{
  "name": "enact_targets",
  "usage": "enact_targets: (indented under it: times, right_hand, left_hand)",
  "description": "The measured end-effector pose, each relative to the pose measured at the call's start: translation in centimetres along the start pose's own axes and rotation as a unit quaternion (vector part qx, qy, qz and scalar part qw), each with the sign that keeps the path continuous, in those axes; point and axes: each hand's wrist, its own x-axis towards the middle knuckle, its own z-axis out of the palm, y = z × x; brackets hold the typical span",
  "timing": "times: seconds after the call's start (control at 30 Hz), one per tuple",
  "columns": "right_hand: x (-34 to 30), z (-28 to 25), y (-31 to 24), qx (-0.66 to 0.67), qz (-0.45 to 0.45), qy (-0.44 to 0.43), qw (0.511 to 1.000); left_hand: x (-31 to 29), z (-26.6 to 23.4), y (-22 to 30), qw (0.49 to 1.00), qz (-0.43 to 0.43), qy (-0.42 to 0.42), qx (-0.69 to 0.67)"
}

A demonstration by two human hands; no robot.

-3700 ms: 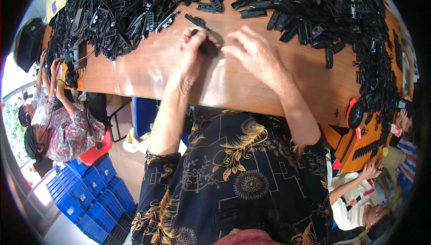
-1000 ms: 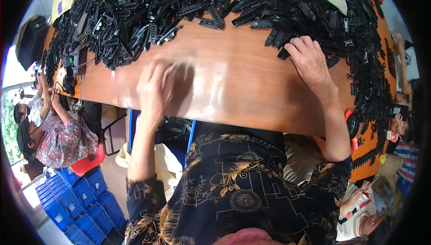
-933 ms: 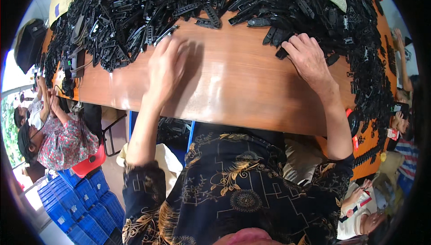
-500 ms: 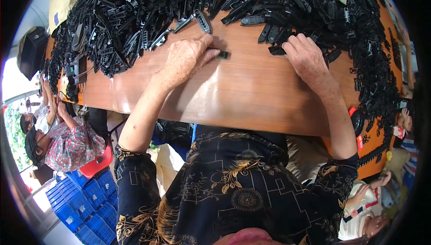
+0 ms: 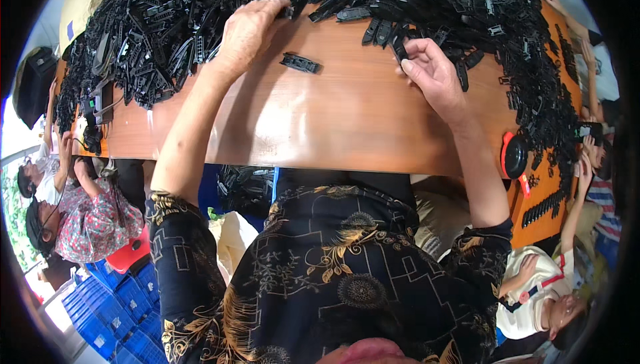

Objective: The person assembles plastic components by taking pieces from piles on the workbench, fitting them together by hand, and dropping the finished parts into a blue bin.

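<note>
My right hand (image 5: 433, 77) pinches a narrow, curved black plastic part (image 5: 399, 44) between thumb and fingers, at the near edge of the right heap of black plastic parts (image 5: 433, 4). My left hand (image 5: 248, 36) reaches to the edge of the left heap of black plastic parts (image 5: 160, 37). Its fingertips close on a dark plastic part (image 5: 287, 12), mostly hidden beneath them. Between the hands, a single slotted black part (image 5: 300, 63) lies on the brown wooden table (image 5: 347, 117).
A black round object with a red rim (image 5: 514, 155) sits at the table's right edge. Blue crates (image 5: 100, 307) are stacked at lower left. Co-workers sit on both sides, and a bin of black parts (image 5: 247, 187) stands below the table edge.
My left hand has let go of a black part, left on the table, and moved up to the heap. My right hand has turned and lifted a black part. The view has shifted slightly.
</note>
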Motion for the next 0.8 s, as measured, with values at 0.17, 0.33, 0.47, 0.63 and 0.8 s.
enact_targets:
  times: [0.17, 0.33, 0.47, 0.63, 0.8]
  right_hand:
    - [-1.5, 2.7, -1.7, 0.376, 0.097, -0.072, 0.919]
    - [-2.6, 5.3, -3.1, 0.38, 0.077, -0.075, 0.919]
    - [-2.9, 6.0, -3.8, 0.314, 0.059, -0.073, 0.945]
    - [-3.1, 6.1, -4.6, 0.281, 0.022, -0.098, 0.954]
    - [-3.3, 6.6, -4.8, 0.29, 0.063, -0.077, 0.952]
  left_hand:
    - [-2.9, 0.0, 5.0, 0.766, -0.224, 0.018, -0.602]
    - [-5.8, 0.6, 9.0, 0.548, -0.225, 0.025, -0.805]
    - [-6.9, 0.5, 9.5, 0.459, -0.222, -0.013, -0.86]
    - [-7.4, 0.6, 10.7, 0.462, -0.258, -0.004, -0.849]
    - [-7.1, 1.4, 11.2, 0.488, -0.245, 0.049, -0.836]
